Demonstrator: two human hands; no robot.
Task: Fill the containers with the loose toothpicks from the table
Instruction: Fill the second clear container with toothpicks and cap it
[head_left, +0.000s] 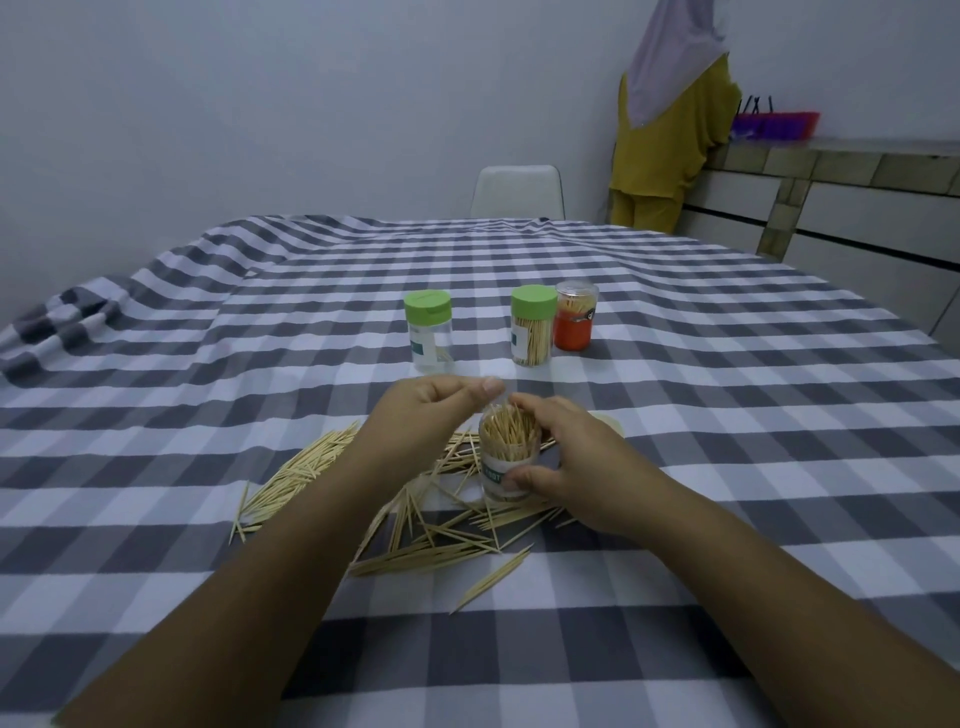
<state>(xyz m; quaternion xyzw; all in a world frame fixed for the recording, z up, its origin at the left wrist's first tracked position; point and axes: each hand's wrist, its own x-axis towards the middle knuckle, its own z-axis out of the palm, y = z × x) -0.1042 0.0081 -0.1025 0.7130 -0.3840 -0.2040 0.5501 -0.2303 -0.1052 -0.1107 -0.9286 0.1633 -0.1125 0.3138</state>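
At the frame's centre, an open clear container (506, 457), packed with toothpicks, was gripped by the right hand (563, 457), while its rim was pinched by the left hand (426, 415). Loose toothpicks (415, 525) were scattered around it on the checked tablecloth (727, 415). Three lidded containers (532, 326) were stood above centre.

The open jar (506, 457) is partly hidden by the right hand (563, 457), so its label cannot be read whole. The left hand (426, 410) covers some loose toothpicks (426, 540) just left of the jar. Beyond the jar, a person (670, 135) is cut off by the top edge.
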